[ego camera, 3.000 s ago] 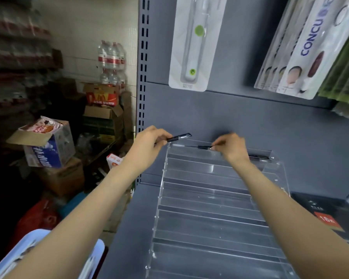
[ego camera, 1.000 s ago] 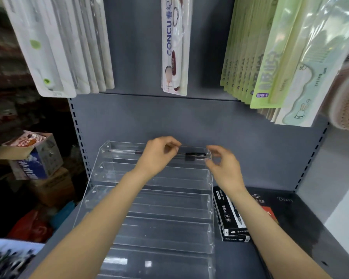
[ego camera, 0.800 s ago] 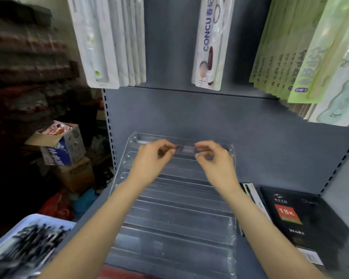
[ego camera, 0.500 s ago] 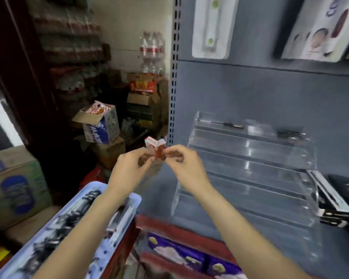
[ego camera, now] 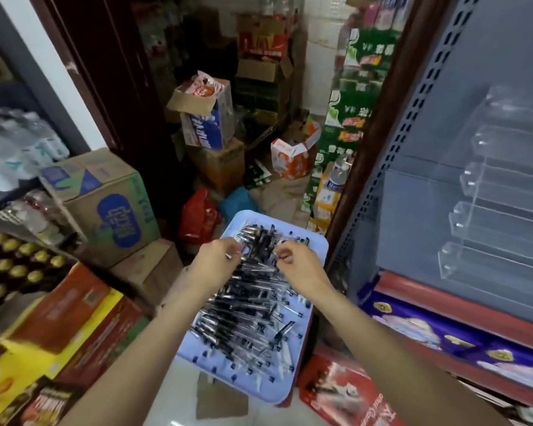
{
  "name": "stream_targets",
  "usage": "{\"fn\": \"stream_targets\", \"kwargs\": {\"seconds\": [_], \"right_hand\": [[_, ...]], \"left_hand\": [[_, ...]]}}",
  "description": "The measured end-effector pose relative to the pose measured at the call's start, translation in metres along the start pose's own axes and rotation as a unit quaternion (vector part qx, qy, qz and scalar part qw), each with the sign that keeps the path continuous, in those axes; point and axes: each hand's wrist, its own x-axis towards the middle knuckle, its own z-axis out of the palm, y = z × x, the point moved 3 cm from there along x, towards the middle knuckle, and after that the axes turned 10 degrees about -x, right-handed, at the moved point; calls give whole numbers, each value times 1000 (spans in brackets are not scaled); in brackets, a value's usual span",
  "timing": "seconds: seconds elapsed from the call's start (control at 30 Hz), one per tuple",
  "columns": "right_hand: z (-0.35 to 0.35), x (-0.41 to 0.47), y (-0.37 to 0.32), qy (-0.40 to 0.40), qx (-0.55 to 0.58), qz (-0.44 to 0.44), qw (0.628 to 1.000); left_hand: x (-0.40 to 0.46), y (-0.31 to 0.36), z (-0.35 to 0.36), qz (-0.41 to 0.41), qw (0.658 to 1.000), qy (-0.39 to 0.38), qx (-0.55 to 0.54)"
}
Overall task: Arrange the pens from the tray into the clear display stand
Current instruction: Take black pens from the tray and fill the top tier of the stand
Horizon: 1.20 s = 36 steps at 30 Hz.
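The clear display stand [ego camera: 493, 210] is sitting on the shelf at far right; the blue tray [ego camera: 260, 390] is holding piled pens [ego camera: 246, 305], light, stiff, slippery, best pinched mid-barrel; left hand [ego camera: 217, 262] and right hand [ego camera: 299, 267] are hovering, fingers curled, grip unclear

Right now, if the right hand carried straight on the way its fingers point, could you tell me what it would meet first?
Most likely the pile of black pens on the light blue tray. The right hand hovers just above it, fingers curled down and leftward; depth is hard to judge, so contact may already be made.
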Motion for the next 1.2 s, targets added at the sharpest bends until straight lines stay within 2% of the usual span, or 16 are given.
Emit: {"fn": "stream_targets", "kwargs": {"seconds": [0.1,0.23,0.43,1.03,1.2], "right_hand": [[18,13,7,-16,-39,6,999],[35,31,16,-21,-69,6,997],[51,51,20,-58,-94,4,994],[58,69,7,-111,-131,78,982],[54,68,6,-138,-84,73,984]], "left_hand": [[7,-19,15,28,994,-64,79],[18,-38,19,34,988,-80,127],[29,-66,25,29,986,-131,94],[40,-84,25,64,992,-107,21],[43,-90,25,51,993,-105,-32]]}}
